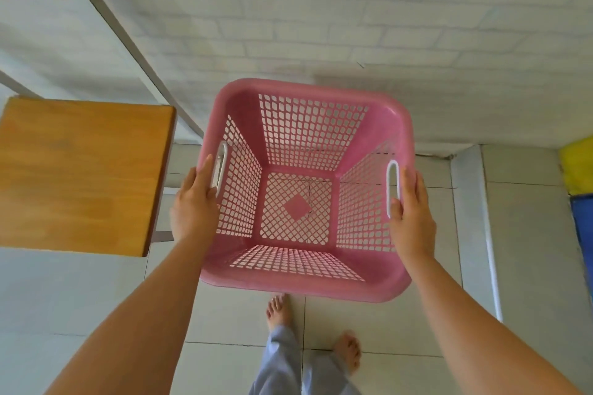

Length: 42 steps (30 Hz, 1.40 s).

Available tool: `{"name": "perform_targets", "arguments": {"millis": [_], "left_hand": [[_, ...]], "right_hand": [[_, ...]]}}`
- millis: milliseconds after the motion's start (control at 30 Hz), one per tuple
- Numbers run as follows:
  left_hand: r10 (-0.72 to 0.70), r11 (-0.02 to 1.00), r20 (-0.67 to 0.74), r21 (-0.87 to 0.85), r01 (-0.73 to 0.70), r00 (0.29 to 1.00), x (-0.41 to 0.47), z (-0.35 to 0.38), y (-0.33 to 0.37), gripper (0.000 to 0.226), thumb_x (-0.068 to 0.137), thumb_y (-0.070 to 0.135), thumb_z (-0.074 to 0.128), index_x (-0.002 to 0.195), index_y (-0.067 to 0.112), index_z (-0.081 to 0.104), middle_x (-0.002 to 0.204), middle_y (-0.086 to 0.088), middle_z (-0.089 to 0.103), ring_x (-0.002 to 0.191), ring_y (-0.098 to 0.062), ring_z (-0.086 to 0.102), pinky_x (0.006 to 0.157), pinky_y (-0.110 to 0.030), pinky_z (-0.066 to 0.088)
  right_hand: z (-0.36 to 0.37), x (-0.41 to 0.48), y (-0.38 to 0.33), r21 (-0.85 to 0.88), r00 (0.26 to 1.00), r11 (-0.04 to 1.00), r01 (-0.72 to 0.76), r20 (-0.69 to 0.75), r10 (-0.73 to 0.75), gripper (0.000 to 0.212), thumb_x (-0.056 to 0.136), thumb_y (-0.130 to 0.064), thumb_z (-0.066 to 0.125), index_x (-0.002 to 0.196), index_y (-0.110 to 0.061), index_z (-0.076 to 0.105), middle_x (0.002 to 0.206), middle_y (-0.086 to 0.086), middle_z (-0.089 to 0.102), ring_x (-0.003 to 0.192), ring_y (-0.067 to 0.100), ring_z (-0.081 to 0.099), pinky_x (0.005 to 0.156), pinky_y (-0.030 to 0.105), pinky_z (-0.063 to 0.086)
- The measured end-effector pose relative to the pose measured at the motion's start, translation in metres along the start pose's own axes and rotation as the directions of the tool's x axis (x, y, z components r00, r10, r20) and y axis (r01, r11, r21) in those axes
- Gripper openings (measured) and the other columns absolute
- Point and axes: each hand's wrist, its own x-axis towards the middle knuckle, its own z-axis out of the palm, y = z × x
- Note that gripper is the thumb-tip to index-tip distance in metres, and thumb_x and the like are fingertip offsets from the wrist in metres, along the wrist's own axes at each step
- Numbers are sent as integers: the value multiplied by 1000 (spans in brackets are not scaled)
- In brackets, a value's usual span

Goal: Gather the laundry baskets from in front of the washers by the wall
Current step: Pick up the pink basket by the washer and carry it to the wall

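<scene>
A pink plastic laundry basket (378, 125) with lattice walls and white handle slots hangs in front of me, above the tiled floor, and it holds nothing. My left hand (194, 202) grips its left rim beside the white handle. On the opposite rim, my right hand (412, 215) holds on by the right handle. Both arms reach forward from the bottom of the view. No washers or other baskets are in sight.
A wooden table top (77, 173) on a grey metal frame stands close to the basket's left. A white brick wall (321, 26) rises just ahead. Yellow and blue objects (579, 189) sit at the right edge. My bare feet (279, 311) stand on the pale tiles.
</scene>
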Motion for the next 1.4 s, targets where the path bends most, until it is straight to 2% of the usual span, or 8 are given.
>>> {"name": "perform_targets", "arguments": {"millis": [167, 333, 600, 767, 1167, 1267, 1333, 1400], "left_hand": [[-17, 1000, 25, 3, 17, 1000, 29, 29, -31, 59, 98, 13, 42, 147, 42, 25, 143, -4, 46, 104, -32, 61, 70, -47, 59], [-65, 998, 30, 30, 64, 997, 45, 55, -55, 59, 98, 15, 41, 147, 44, 23, 152, -4, 38, 111, -37, 60, 76, -53, 57], [-12, 995, 113, 99, 1, 994, 62, 68, -76, 74, 98, 15, 42, 147, 48, -2, 158, -3, 20, 111, -38, 58, 69, -52, 59], [-26, 984, 174, 178, -6, 984, 59, 69, -76, 83, 95, 12, 44, 148, 40, -12, 162, 4, -8, 141, -35, 28, 93, -57, 49], [0, 985, 139, 168, -24, 990, 54, 74, -86, 82, 94, 8, 44, 151, 32, -9, 162, 2, -4, 138, -34, 34, 87, -56, 53], [-1, 984, 147, 177, -25, 989, 56, 74, -87, 83, 93, 8, 45, 152, 31, -8, 162, 1, -4, 138, -35, 35, 87, -56, 54], [-8, 979, 159, 202, -25, 987, 56, 73, -87, 82, 94, 14, 47, 151, 31, -9, 162, 0, -3, 140, -35, 31, 92, -58, 50], [-13, 974, 161, 225, -24, 987, 57, 70, -84, 77, 95, 25, 45, 151, 31, -8, 162, -2, -3, 145, -35, 20, 104, -59, 40]], "right_hand": [[50, 20, -4, -38, 1000, 999, 22, -4, -22, 61, 99, -15, 43, 152, -31, 17, 160, 4, 18, 92, 32, 65, 52, 19, 36], [88, 29, -6, -45, 1000, 999, 10, -14, -11, 59, 99, -15, 43, 151, -30, 21, 160, 5, 19, 109, 34, 61, 66, 26, 40], [106, 43, -13, -96, 999, 995, 32, -25, -35, 59, 99, -16, 39, 151, -34, 16, 159, 5, 17, 113, 35, 58, 65, 37, 51], [101, 42, -12, -102, 999, 994, 30, 21, -28, 61, 99, -17, 37, 152, -33, 11, 161, 5, 12, 134, 32, 40, 83, 42, 51], [107, 34, -15, -34, 1000, 999, -17, -21, 17, 59, 100, -13, 36, 153, -17, 10, 161, 0, 13, 142, 22, 32, 91, 40, 49], [111, 33, -15, -70, 1000, 997, -14, -23, 12, 60, 100, -13, 35, 153, -17, 8, 161, 0, 10, 138, 25, 38, 82, 38, 53], [113, 33, -15, -114, 1000, 993, -12, -26, 9, 60, 100, -13, 35, 153, -18, 6, 161, 2, 9, 136, 29, 41, 80, 39, 56], [114, 34, -15, -156, 1000, 988, -5, -24, 1, 63, 99, -12, 37, 152, -17, 5, 161, 8, 10, 139, 32, 35, 95, 46, 50]]}}
